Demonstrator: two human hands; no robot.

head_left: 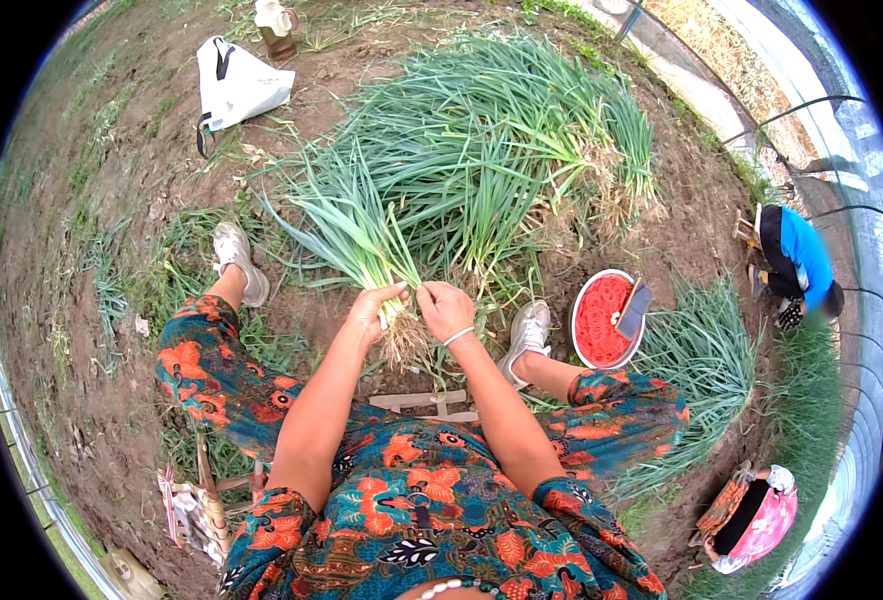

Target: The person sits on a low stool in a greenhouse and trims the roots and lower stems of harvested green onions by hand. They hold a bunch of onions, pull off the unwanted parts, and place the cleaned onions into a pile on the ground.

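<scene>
Between my spread knees I hold a bunch of green onions [359,225], its leaves pointing up and away and its pale roots hanging toward me. My left hand [369,310] is closed round the white stalks just above the roots. Close beside it, my right hand [446,310], with a white band at the wrist, has its fingers bent and pressed against the bunch's right edge, where a green stalk comes out of them. Just beyond my hands lies a large pile of green onions [481,130], with roots mostly toward the right and front.
Right of my right shoe [529,335] stands a white basin [576,330] of red bands [598,315], a phone [634,310] on its rim. More green onions [701,350] lie beyond. Far left is a white bag [236,85]. Two people [801,250] crouch at the right. A wooden stool [206,490] stands lower left.
</scene>
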